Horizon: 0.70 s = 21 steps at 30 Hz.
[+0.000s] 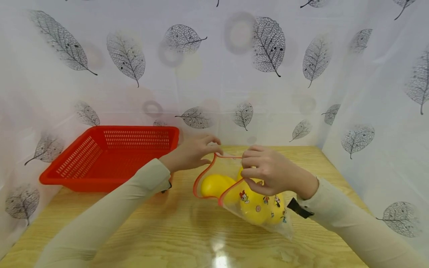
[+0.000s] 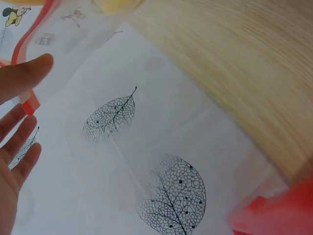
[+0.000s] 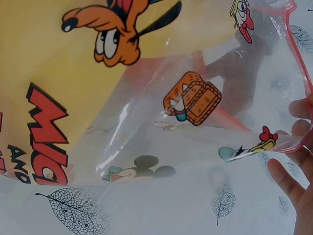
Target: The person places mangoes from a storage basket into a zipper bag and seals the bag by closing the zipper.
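Note:
A clear zip bag with a red zip edge and cartoon prints lies on the table, its mouth spread toward the left. Inside are several smooth, rounded yellow objects; their exact kind is unclear. My right hand pinches the bag's red rim with curled fingers. At the far left corner of the mouth is my left hand, its fingers loosely extended and touching the rim. In the left wrist view, the end of the red zip lies by the fingertips, and the thumb stands apart from the fingers.
A red plastic basket with slotted walls stands on the left, close to my left forearm. The wooden table meets a pale leaf-printed curtain at the back and sides.

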Motion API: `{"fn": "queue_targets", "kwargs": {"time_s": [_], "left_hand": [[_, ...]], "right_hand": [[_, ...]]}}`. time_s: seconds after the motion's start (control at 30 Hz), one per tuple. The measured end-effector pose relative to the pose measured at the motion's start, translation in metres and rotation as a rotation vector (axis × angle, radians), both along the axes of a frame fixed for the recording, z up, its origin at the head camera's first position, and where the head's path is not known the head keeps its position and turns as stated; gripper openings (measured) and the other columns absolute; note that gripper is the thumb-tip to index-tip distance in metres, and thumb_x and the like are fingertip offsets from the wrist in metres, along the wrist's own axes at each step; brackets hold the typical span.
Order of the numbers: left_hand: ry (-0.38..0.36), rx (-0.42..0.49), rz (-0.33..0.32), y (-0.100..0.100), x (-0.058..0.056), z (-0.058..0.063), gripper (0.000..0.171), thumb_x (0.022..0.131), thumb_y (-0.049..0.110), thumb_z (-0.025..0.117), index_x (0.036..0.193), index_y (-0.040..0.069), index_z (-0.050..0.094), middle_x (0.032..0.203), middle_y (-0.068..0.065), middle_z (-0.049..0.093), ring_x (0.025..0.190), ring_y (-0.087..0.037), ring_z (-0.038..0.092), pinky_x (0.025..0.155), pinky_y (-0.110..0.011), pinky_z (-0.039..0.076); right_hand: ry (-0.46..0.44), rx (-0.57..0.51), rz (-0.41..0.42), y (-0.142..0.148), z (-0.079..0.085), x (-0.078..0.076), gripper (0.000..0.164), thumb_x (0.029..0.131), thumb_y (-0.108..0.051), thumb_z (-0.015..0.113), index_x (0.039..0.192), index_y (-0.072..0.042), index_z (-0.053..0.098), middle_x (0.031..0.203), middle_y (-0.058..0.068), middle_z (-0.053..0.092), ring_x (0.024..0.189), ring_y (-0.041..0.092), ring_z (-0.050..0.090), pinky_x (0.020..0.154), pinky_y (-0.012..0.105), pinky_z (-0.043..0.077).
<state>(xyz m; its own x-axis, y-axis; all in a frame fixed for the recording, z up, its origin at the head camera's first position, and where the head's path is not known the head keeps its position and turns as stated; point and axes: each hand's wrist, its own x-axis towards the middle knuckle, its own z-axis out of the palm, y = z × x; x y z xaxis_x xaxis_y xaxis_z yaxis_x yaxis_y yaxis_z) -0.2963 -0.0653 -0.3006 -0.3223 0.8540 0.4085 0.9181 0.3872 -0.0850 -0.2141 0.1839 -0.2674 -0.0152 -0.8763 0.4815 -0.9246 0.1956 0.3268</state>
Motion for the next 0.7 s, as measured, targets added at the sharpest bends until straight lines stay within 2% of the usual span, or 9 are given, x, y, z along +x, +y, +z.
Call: {"fn": "queue_targets", "kwargs": {"time_s": [0.23,0.43,0.7], "left_hand": [[0.047,0.06,0.005,0.006,-0.002,0.002,0.01,0.078,0.015,0.075,0.087,0.018,0.07,0.109,-0.005,0.063,0.098,-0.02,0.059,0.085,-0.028,0.053],[0.065,0.081,0.045,0.005,-0.005,0.0,0.006,0.079,0.018,0.074,0.083,0.02,0.07,0.109,-0.003,0.063,0.101,-0.02,0.057,0.09,-0.032,0.051],[0.039,0.072,0.104,0.007,-0.002,0.004,0.005,0.082,0.021,0.071,0.086,0.018,0.071,0.11,-0.004,0.063,0.104,-0.023,0.057,0.097,-0.037,0.046]], "right_hand": [[0.018,0.006,0.013,-0.001,0.0,0.002,0.027,0.09,-0.02,0.041,0.07,-0.014,0.057,0.064,-0.001,0.046,0.066,0.016,0.044,0.067,0.03,0.04],[0.053,0.022,0.014,-0.004,-0.001,0.006,0.025,0.089,-0.02,0.042,0.07,-0.015,0.057,0.066,-0.002,0.05,0.067,0.017,0.048,0.071,0.032,0.045],[0.082,0.033,0.044,-0.012,-0.005,0.014,0.016,0.085,-0.02,0.051,0.07,-0.015,0.057,0.067,-0.003,0.052,0.069,0.017,0.05,0.077,0.033,0.046]]}}
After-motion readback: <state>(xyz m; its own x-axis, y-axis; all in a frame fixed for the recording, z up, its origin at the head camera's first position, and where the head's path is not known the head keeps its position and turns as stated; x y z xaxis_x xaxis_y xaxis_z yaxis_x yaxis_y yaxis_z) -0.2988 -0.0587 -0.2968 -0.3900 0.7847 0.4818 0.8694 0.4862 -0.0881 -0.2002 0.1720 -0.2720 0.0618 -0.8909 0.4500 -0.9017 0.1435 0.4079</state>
